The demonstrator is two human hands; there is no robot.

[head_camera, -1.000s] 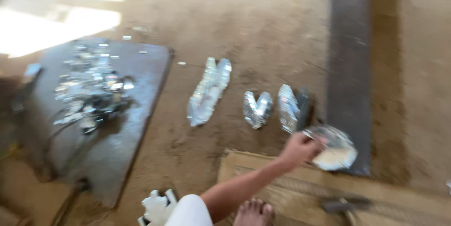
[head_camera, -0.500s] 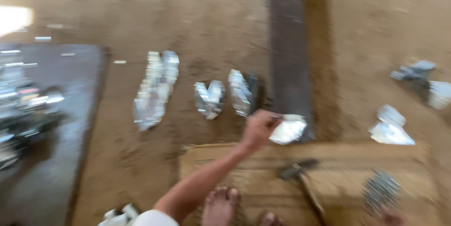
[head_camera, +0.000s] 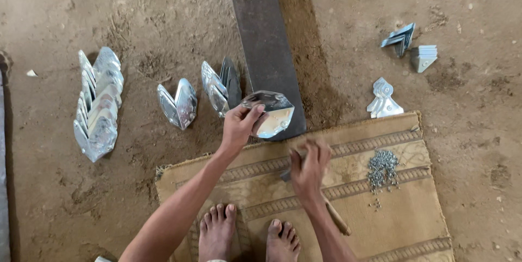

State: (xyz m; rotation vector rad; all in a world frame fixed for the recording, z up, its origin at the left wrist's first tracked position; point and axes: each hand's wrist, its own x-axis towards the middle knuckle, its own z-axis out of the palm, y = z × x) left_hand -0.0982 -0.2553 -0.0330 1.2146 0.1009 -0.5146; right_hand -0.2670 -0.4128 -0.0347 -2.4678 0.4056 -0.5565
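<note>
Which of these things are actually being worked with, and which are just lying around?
In use:
left hand holding a shiny metal corner piece
right hand gripping a wooden-handled tool

Lying about:
row of metal pieces
pile of small nails
dark plank
mat

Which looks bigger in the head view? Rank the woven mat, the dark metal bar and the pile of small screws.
1. Woven mat
2. Dark metal bar, cut off by the frame's top edge
3. Pile of small screws

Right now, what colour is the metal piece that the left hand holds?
Shiny silver, seen in the head view: the metal piece in the left hand.
</note>
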